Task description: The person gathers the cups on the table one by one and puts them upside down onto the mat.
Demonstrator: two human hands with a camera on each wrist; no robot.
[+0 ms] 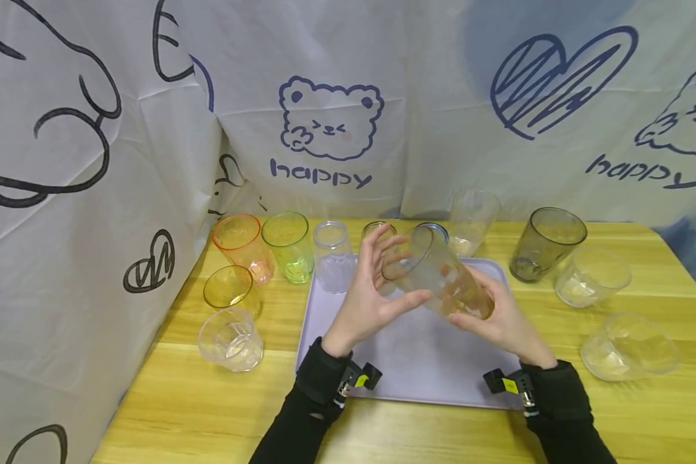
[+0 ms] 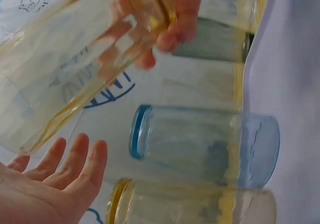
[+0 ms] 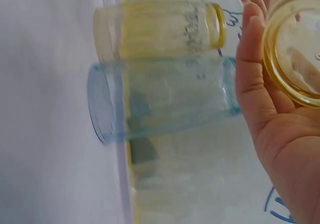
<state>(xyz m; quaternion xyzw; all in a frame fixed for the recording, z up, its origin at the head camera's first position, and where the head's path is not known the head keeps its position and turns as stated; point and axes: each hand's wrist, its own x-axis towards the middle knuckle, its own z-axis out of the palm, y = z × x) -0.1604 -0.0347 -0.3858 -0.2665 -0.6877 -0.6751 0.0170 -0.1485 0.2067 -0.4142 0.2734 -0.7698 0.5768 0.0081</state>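
Observation:
A tall amber-tinted drinking glass point(image 1: 455, 277) is held tilted above the lilac tray point(image 1: 412, 361), its mouth pointing up and left. My right hand point(image 1: 504, 319) grips it around the thick base, fingers behind the wall. My left hand point(image 1: 365, 299) is spread beside the mouth end; in the left wrist view its fingers point(image 2: 82, 171) are loosely bent and grip nothing. Behind the held glass, a blue glass point(image 2: 200, 146) and another amber glass point(image 3: 160, 31) stand mouth down at the tray's back edge. A clear glass point(image 1: 333, 258) stands at the tray's back left corner.
Left of the tray stand an orange glass point(image 1: 240, 241), a green glass point(image 1: 290, 251), a yellow glass point(image 1: 232, 293) and a clear tumbler point(image 1: 232, 341). Toward the right are a dark grey glass point(image 1: 545, 248) and several clear ones. A printed cloth point(image 1: 441, 129) hangs behind the table.

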